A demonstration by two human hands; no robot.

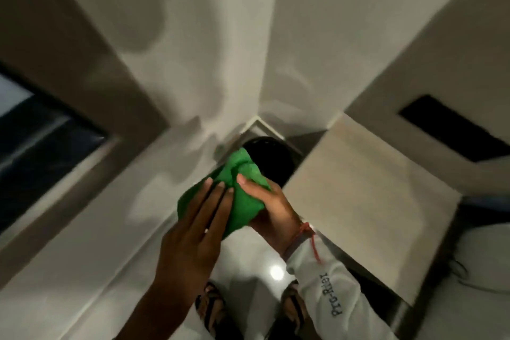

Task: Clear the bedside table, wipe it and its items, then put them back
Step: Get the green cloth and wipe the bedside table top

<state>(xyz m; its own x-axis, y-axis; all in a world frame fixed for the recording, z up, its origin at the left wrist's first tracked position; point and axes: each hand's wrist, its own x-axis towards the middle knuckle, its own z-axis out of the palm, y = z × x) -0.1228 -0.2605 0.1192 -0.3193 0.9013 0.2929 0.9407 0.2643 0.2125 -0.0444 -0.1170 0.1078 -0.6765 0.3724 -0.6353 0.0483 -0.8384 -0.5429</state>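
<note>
A crumpled green cloth [242, 196] is held in front of me, above the floor. My right hand [271, 212] grips it from the right, thumb on top. My left hand [198, 232] lies flat against its left side with the fingers straight. The beige top of the bedside table [367, 201] is to the right of my hands and looks bare. What the cloth may be wrapped around is hidden.
A black round bin [271, 156] stands in the wall corner, just beyond the cloth. A dark window [36, 143] is on the left wall. White bedding [485, 257] lies at the right edge. My sandalled feet [212, 303] stand on a glossy white floor.
</note>
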